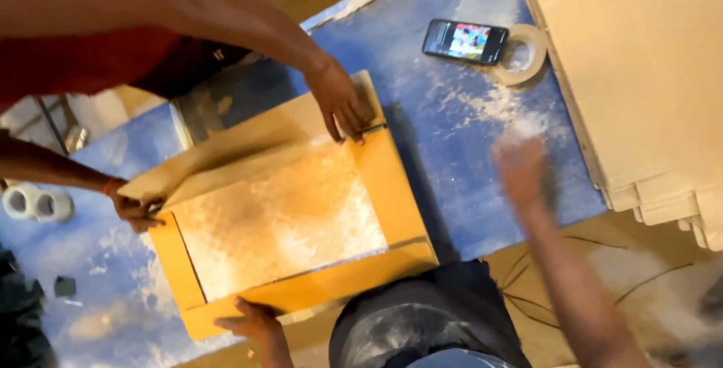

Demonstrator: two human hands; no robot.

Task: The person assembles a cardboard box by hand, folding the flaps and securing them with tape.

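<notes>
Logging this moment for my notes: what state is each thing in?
Orange cardboard box: flat on the blue table, flaps spread.
Left hand: pressing the near flap.
Right hand: raised, blurred, empty.
Co-worker's hands: holding the far flap.
Phone: screen lit.
Tape roll: lying flat.

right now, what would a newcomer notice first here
First, the big orange-yellow cardboard sheet lying mid-frame on the dusty blue table. The person's left hand presses its near edge, while a co-worker's two hands hold its far corners. The person's right hand is raised and blurred beyond it, below a lit black phone and a pale tape roll.
</notes>
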